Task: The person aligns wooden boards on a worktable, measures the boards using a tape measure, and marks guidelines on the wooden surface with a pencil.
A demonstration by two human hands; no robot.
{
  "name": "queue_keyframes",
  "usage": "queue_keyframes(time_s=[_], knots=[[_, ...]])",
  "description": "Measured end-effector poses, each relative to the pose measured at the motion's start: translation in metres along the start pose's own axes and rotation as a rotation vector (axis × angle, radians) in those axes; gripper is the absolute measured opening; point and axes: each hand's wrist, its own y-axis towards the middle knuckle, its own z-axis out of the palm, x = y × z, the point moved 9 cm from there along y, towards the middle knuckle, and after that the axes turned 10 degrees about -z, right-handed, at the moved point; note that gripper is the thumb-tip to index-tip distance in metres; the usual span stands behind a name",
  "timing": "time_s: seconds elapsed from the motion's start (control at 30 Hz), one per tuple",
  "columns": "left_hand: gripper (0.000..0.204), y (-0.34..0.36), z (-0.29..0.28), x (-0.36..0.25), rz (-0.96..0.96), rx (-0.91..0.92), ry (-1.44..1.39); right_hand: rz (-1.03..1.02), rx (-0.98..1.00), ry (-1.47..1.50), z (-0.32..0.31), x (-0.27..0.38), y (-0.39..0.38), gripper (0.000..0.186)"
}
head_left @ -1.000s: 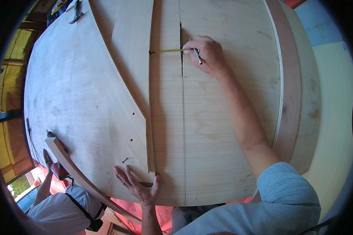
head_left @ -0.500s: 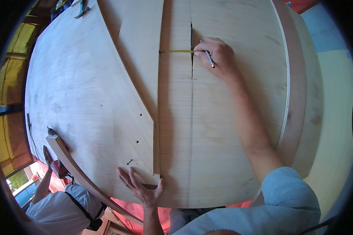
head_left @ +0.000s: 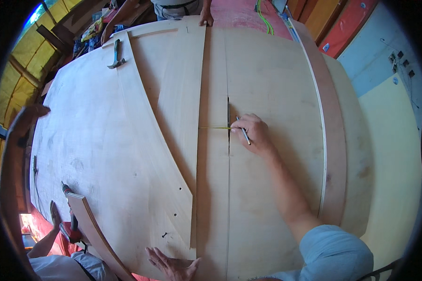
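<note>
My right hand (head_left: pixel 255 133) holds a slim pencil (head_left: pixel 243 131) and pinches a thin yellow measuring tape (head_left: pixel 215 128) beside a dark slit (head_left: pixel 228 105) in the large plywood sheet (head_left: pixel 276 84). The tape spans from there to the right edge of a long wooden board (head_left: pixel 185 103). At the near end of that board, my left hand (head_left: pixel 171 266) rests with fingers spread. An angled wooden piece (head_left: pixel 166 164) with two holes overlaps the board's left side. A pencil line runs along the sheet through the slit.
A hammer (head_left: pixel 116 58) and a bolt (head_left: pixel 164 234) lie on the wood. At lower left, a co-worker is beside a drill (head_left: pixel 70 229) and a curved laminated strip (head_left: pixel 91 225). Another person's hand (head_left: pixel 206 18) touches the board's far end; an arm (head_left: pixel 16 140) reaches in at left.
The view has tilted toward the far end, bringing the person there and the whole hammer into sight. An arm has appeared at the left. My right hand stays by the slit.
</note>
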Motion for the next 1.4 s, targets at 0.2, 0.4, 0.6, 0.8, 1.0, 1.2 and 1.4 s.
queue_keyframes(time_s=[0.2,0.4,0.6,0.8,1.0,1.2,1.4], knots=[[0.109,-0.015,0.017,0.035,0.070,-0.191,-0.065,0.048,0.015,0.056,0.003,0.000,0.001,0.005],[0.154,-0.005,0.009,0.004,-0.084,-0.044,-0.022,0.028,0.004,0.003,0.002,-0.004,0.005,0.004],[0.153,-0.007,0.010,0.007,-0.023,-0.163,-0.015,0.067,0.005,-0.012,0.001,-0.007,0.003,0.007],[0.147,-0.018,0.020,0.026,-0.110,-0.134,-0.154,0.045,-0.022,0.014,0.001,-0.005,0.001,0.007],[0.139,-0.017,0.019,0.025,-0.082,-0.153,-0.244,0.049,-0.012,0.033,0.003,-0.006,0.000,0.004],[0.135,-0.017,0.020,0.029,-0.093,-0.174,-0.192,0.038,-0.006,-0.001,0.004,-0.007,0.001,0.009],[0.139,-0.018,0.024,0.032,-0.154,-0.121,-0.162,0.034,0.037,0.034,0.000,-0.003,0.003,0.008]])
